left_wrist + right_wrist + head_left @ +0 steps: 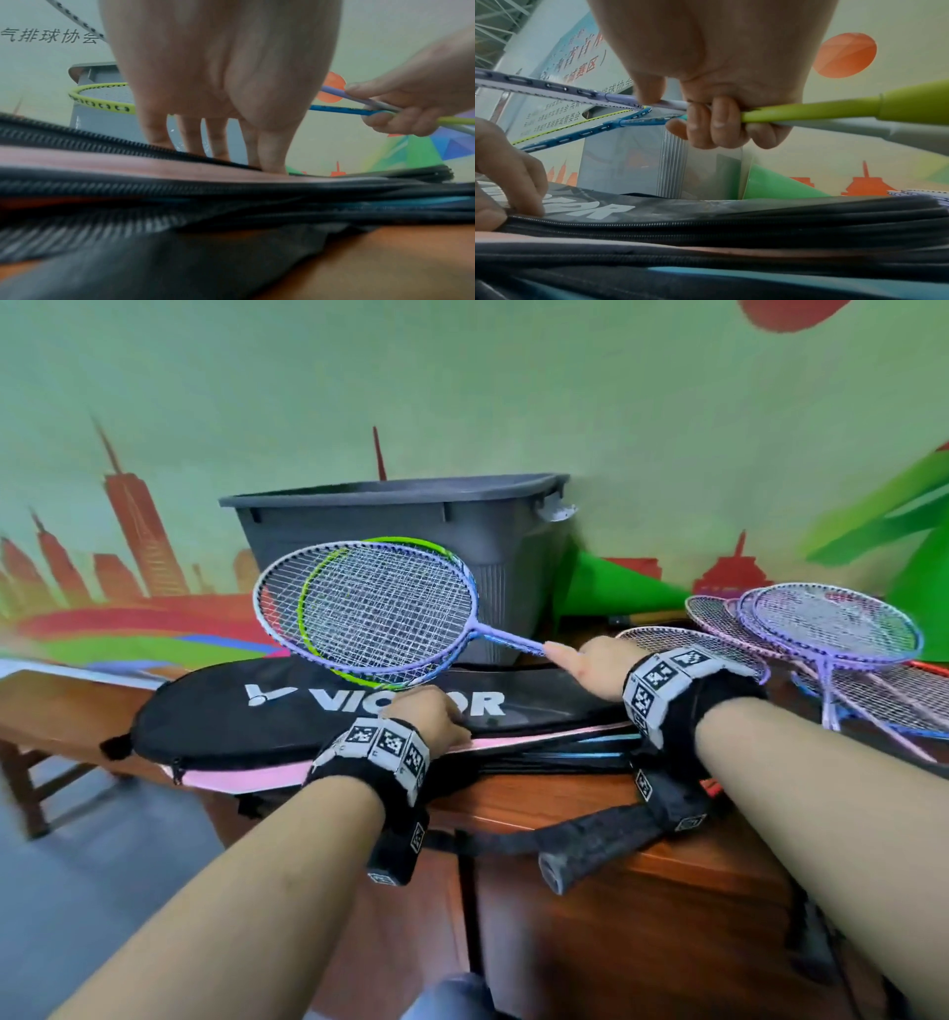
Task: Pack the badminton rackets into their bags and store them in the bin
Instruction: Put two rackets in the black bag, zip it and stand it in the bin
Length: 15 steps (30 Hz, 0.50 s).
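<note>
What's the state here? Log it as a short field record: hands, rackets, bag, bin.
right hand: grips two racket shafts together, held in the air above the bag
held rackets: purple racket on top, green racket beneath, heads overlapping
left hand: fingers at the zipper edge of the black Victor bag
bag: lies flat on the wooden table, on top of other bags
bin: grey, stands behind the bag; inside not visible
spare rackets: piled on the table's right side
</note>
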Motion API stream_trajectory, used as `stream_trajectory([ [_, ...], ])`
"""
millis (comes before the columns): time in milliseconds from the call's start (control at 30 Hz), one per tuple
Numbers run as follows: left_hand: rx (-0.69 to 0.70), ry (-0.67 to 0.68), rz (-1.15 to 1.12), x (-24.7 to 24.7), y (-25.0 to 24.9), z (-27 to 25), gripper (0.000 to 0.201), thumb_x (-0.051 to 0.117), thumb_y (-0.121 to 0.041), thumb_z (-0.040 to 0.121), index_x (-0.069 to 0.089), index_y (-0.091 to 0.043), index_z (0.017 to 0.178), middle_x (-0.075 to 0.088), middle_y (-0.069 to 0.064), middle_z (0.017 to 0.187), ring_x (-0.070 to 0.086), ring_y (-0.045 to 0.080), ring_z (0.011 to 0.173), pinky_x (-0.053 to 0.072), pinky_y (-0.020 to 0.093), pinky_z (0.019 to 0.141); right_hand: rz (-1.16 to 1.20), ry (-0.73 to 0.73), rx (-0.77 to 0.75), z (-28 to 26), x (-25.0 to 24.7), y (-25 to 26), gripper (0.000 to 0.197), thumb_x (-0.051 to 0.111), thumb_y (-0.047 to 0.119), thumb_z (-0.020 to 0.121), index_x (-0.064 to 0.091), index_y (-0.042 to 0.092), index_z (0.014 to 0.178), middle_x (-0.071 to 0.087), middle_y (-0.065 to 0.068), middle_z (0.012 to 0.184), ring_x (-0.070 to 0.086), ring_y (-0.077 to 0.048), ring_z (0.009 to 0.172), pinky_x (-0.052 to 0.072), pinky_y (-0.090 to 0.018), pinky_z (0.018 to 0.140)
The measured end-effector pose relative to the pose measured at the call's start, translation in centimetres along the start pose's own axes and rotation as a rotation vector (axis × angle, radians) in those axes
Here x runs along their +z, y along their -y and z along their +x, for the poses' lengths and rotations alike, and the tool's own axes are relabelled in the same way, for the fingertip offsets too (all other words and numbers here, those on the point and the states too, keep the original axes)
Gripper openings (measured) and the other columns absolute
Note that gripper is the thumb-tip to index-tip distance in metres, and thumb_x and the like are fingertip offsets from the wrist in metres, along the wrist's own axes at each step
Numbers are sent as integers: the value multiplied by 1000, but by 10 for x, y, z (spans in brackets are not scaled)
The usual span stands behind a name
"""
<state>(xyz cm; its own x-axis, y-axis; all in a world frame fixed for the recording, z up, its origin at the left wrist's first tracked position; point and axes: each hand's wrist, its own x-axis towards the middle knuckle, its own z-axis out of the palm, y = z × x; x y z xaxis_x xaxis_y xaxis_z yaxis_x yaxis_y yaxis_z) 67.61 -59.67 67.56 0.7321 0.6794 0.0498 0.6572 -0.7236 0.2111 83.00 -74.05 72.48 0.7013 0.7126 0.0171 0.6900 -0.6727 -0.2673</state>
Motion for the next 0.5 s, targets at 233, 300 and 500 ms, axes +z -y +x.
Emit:
stream_trajectory([
  [233,116,-118,-112,8,3,5,21,55,-26,90,72,-15,93,70,9,99,62,29,97,49,33,82,30,19,-12,10,7,9,39,73,47,75,56,13,85,58,-7,86,54,-24,79,37,-25,68],
  [300,135,-200,-213,2,1,5,21,54,-23,92,72,-11,92,70,11,95,62,30,93,47,31,80,66,25,-18,12,5,11,38,79,44,69,59,13,80,59,-6,80,56,-24,77,39,-25,67],
  [500,168,-339,-344,-20,-4,-2,25,53,-25,94,70,-8,99,70,12,98,61,30,98,44,32,84,105,-34,-36,7,-4,12,28,81,35,67,59,18,65,59,-4,70,57,-24,71,41,-24,66],
])
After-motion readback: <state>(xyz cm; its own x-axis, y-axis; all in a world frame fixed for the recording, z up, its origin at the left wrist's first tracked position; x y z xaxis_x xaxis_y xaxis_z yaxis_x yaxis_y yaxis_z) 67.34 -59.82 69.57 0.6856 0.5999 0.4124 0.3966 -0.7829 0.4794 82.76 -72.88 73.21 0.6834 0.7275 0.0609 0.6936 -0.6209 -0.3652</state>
